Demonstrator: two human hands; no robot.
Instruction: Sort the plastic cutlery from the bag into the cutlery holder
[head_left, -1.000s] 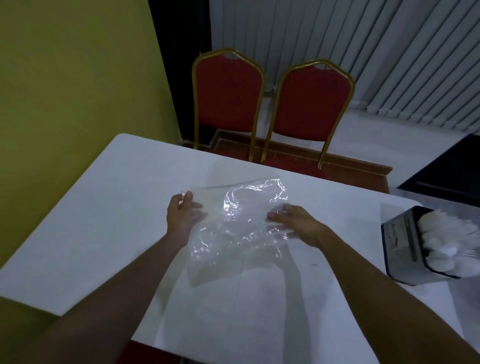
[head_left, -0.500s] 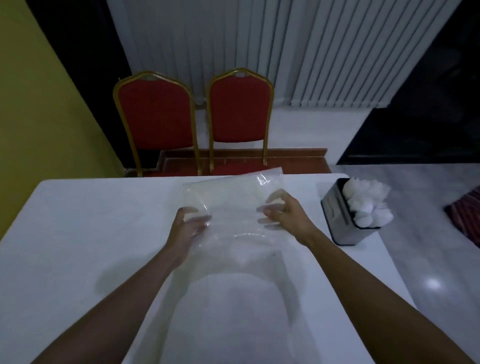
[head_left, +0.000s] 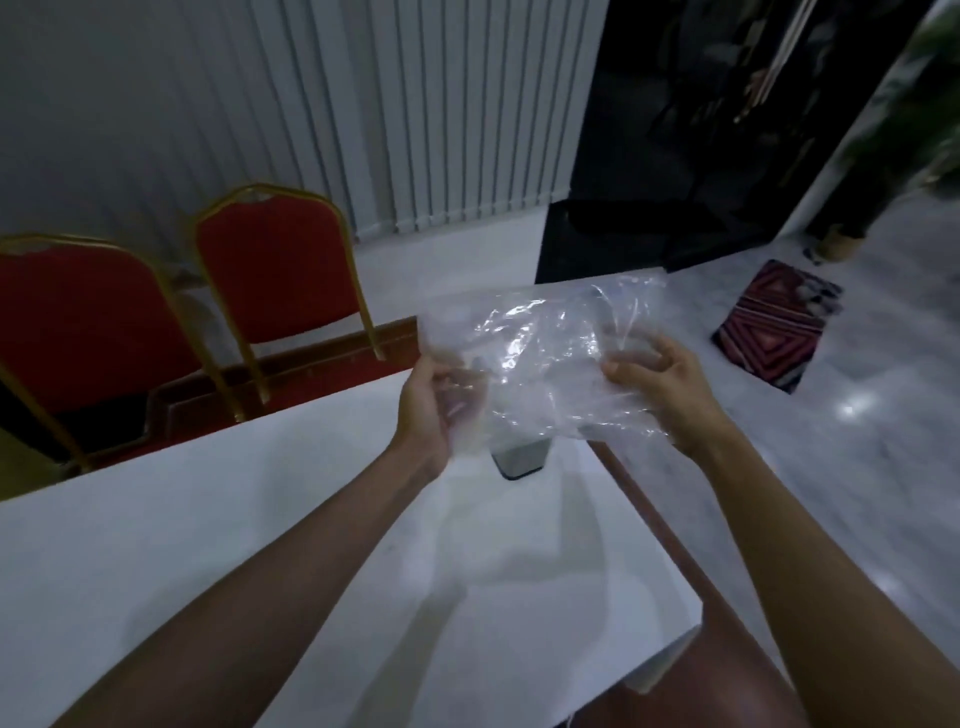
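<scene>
I hold the crumpled clear plastic bag (head_left: 540, 364) up off the white table (head_left: 260, 519). My left hand (head_left: 426, 410) grips its left edge with curled fingers and my right hand (head_left: 660, 389) pinches the right side, so the bag stretches between them. I judge this lets me check that it is emptied. The bag hangs directly in front of the dark rectangular cutlery holder (head_left: 519, 460), and only the holder's lower end shows beneath it. Through the glare and creases I cannot make out any cutlery inside the bag, nor what the holder contains.
</scene>
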